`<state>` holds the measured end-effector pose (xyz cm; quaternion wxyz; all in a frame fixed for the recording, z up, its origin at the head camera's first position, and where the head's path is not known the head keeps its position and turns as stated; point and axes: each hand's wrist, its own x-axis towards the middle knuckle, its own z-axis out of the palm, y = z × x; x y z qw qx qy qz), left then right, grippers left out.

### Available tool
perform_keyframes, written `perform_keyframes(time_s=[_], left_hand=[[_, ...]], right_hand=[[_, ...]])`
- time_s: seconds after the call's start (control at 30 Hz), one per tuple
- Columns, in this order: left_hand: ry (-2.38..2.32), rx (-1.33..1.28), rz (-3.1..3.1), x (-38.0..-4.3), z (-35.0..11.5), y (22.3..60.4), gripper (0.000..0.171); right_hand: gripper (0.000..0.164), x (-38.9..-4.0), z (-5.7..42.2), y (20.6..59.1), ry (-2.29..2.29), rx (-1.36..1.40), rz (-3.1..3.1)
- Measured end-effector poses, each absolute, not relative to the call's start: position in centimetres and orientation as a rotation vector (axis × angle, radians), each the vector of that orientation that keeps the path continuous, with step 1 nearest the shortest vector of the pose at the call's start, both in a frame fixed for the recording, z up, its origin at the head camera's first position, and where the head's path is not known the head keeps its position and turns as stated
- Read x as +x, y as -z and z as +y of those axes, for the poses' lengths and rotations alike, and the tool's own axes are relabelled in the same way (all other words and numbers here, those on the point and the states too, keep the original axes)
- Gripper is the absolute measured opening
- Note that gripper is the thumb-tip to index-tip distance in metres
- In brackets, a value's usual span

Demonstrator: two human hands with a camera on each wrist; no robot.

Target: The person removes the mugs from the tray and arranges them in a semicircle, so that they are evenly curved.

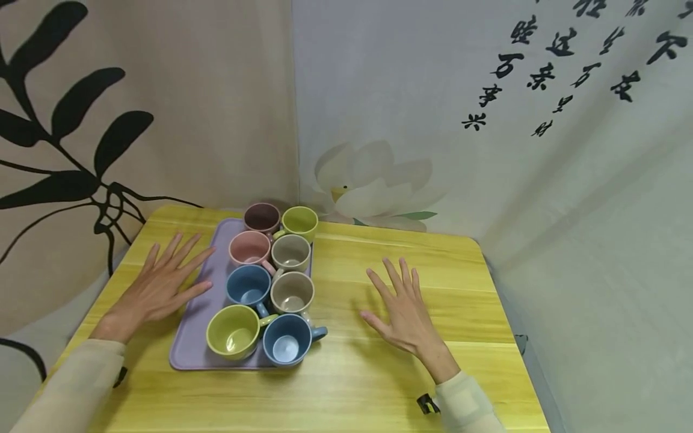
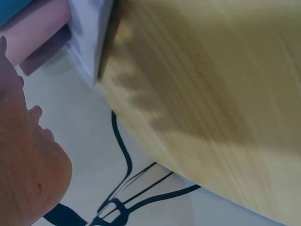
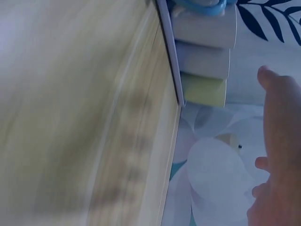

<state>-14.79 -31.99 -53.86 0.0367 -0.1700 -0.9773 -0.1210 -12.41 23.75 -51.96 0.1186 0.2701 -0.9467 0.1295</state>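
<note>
My left hand (image 1: 165,285) is spread flat with straight fingers over the left edge of a lilac tray (image 1: 189,343), holding nothing. Two columns of mugs stand upright on the tray. The left column runs from a dark mauve mug (image 1: 262,218) through a pink mug (image 1: 249,248) and a blue mug (image 1: 248,285) to a yellow-green mug (image 1: 233,332). In the right column are a yellow-green mug (image 1: 300,222), two beige-grey mugs (image 1: 291,252) and a blue mug (image 1: 287,340) at the front. My right hand (image 1: 406,319), fingers apart, hovers over bare wood to the right of the tray.
The wooden table (image 1: 433,270) reaches back to a pale cloth backdrop (image 1: 390,108) with printed leaves, a lotus flower and black characters. The front blue mug's handle (image 1: 319,332) sticks out past the tray's right side.
</note>
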Motion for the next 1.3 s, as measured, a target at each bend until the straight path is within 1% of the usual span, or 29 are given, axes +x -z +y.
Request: perform_keyframes(time_s=[0.3, 0.53, 0.77, 1.3], left_hand=[[0.443, -0.494, -3.046, -14.9, -33.0, 55.8, 0.086], [0.478, -0.435, -3.142, -15.6, -33.6, 56.7, 0.085], [0.468, -0.392, -3.208, -16.3, -34.1, 57.5, 0.088], [0.491, -0.365, -3.286, -17.0, -34.2, 58.0, 0.091]], right_hand=[[0.085, -10.8, 21.2, 52.8, -0.605, 0.828, -2.811], [0.085, -9.8, 19.5, 53.2, -0.834, 0.854, -2.862], [0.083, -9.1, 18.3, 53.5, -1.023, 0.862, -2.966], [0.066, -8.7, 16.7, 53.6, -1.386, 0.973, -2.96]])
